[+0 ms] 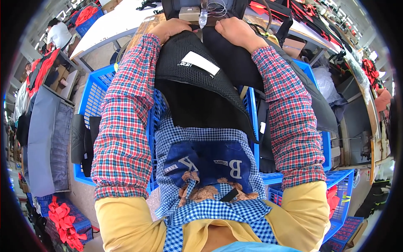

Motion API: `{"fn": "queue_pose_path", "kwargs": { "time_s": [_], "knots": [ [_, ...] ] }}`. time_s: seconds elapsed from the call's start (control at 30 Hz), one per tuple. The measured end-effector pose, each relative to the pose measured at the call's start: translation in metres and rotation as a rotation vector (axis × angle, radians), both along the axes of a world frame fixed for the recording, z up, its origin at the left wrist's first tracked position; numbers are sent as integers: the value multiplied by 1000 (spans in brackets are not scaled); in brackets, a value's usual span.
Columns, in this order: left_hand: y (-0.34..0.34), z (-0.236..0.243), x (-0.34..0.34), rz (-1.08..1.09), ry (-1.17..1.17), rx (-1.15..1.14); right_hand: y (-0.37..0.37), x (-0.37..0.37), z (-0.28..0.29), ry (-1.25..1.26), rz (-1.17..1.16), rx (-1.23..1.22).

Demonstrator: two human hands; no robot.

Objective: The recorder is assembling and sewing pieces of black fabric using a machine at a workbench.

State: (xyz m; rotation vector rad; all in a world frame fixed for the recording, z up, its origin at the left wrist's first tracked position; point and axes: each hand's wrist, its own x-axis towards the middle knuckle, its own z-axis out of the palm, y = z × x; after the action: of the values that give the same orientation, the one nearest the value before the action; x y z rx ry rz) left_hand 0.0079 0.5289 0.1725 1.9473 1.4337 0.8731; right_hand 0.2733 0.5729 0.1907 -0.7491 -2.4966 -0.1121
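A black mesh fabric piece (172, 63) with a white label (201, 63) hangs from the sewing table over my lap, its smooth black underside folded outward. My left hand (171, 28) is closed on its far edge, left of the sewing machine's presser foot (203, 19). On the other side of the foot, my right hand (238, 32) has its fingers curled onto a smooth black fabric panel (228, 56). Whether the two pieces are joined is hidden under the machine head. Both fingertips are partly out of sight beneath the hands.
Blue plastic crates (94, 94) stand at both sides of my lap, the right one holding dark padded pieces (310, 96). A white worktable (111, 25) extends to the far left. Red and black pieces (310, 25) lie on the far right table. Another person (59, 33) is at the far left.
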Motion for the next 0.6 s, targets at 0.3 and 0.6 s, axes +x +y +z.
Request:
{"fn": "queue_pose_path", "kwargs": {
  "time_s": [0.3, 0.6],
  "knots": [
    [-20, 14, 12, 70, 74, -85, -3, 3, 3, -25, 24, 24],
    [-29, 16, -1, -152, 329, 164, -2, 9, 6, -13, 63, 80]
  ]
}}
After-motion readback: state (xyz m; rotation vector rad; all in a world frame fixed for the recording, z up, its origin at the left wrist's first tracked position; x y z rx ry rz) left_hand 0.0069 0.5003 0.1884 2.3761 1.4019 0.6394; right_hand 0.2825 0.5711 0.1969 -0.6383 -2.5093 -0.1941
